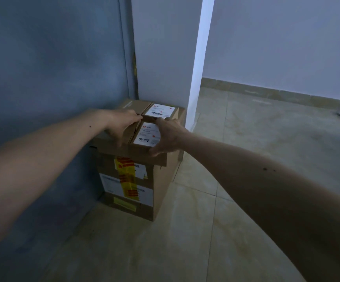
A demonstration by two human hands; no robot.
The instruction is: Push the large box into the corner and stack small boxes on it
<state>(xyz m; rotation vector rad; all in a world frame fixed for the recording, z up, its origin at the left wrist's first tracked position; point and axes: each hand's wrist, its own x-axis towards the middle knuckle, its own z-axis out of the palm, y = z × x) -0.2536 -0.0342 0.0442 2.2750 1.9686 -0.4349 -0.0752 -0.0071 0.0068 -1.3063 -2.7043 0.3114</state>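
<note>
The large cardboard box (128, 186), with yellow and red tape and white labels on its front, stands on the floor in the corner between the blue wall and the white pillar. Two small brown boxes with white shipping labels lie on top of it. The far small box (159, 110) rests by the pillar. The near small box (144, 135) sits in front of it. My left hand (122, 125) grips the near box's left side. On its right side and front corner, my right hand (167, 137) holds the same box.
A blue wall (53, 68) runs along the left. The white pillar (165, 47) stands behind the boxes, with a bright edge. Beige tiled floor (246, 139) spreads to the right and front, with a skirting board along the far white wall.
</note>
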